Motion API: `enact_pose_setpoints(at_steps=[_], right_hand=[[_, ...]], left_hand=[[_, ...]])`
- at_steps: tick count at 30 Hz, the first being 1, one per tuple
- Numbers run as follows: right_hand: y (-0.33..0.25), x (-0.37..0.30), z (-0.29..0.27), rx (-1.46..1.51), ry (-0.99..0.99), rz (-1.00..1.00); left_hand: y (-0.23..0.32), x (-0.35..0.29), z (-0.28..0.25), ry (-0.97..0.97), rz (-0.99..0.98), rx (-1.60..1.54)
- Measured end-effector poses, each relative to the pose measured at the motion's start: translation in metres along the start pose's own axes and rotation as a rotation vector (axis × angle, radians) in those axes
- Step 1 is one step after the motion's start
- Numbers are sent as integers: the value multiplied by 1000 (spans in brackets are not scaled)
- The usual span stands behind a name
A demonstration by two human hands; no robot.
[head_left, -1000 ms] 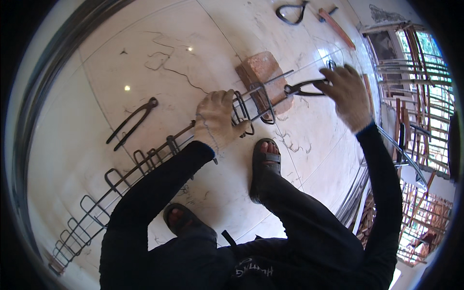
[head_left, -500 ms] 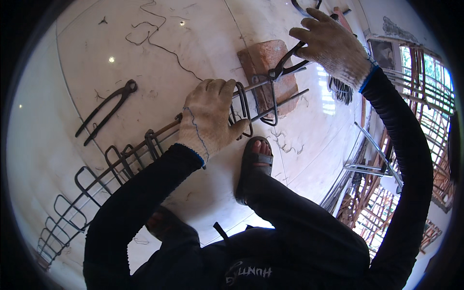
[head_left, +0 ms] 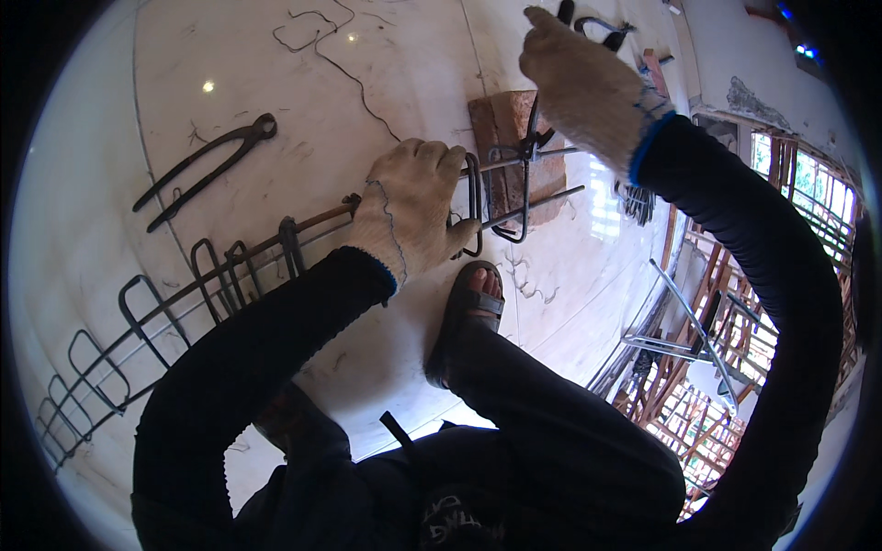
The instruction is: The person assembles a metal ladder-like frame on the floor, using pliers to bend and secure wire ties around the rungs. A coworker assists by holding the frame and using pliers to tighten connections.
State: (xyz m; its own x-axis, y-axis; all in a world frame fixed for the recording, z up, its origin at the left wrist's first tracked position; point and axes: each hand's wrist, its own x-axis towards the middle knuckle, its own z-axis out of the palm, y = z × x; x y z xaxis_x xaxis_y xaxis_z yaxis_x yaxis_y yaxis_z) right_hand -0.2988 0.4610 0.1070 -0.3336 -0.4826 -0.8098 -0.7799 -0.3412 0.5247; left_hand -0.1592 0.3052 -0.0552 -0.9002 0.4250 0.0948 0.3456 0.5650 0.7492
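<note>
A long rebar cage of straight bars (head_left: 317,219) and bent rectangular stirrups (head_left: 138,317) runs across the floor from lower left to upper centre. My left hand (head_left: 404,207), in a beige knitted glove, is wrapped around the cage beside a pair of close-set stirrups (head_left: 474,207). Gloved too, my right hand (head_left: 588,87) is closed over the handles of dark pincers (head_left: 531,140). Their jaws are at the top bar, where the end stirrup (head_left: 526,197) meets it. The glove hides most of the handles.
Under the cage's end lies a reddish brick block (head_left: 501,170). A second pair of pincers (head_left: 207,170) rests on the tiles at left, with loose wire (head_left: 340,69) beyond. My sandalled foot (head_left: 473,312) is close to the cage. Metal lattice and bars (head_left: 717,367) stand at right.
My right hand has turned and swung left over the pincers, whose handles are now steeper. My left hand keeps its hold on the cage. The whole view has shifted slightly.
</note>
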Motion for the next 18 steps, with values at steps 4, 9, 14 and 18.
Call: enact_pose_setpoints(at_steps=[4,9,14,18], right_hand=[[-19,24,56,-645,300,244],[-16,35,55,-871,354,238],[-5,21,-5,-537,-19,-140],[8,29,-30,-337,-225,-337]], left_hand=[[1,0,1,-23,-21,15],[-1,-2,1,-34,-41,38],[-2,-4,6,31,-15,106],[0,-2,2,-71,-69,72]])
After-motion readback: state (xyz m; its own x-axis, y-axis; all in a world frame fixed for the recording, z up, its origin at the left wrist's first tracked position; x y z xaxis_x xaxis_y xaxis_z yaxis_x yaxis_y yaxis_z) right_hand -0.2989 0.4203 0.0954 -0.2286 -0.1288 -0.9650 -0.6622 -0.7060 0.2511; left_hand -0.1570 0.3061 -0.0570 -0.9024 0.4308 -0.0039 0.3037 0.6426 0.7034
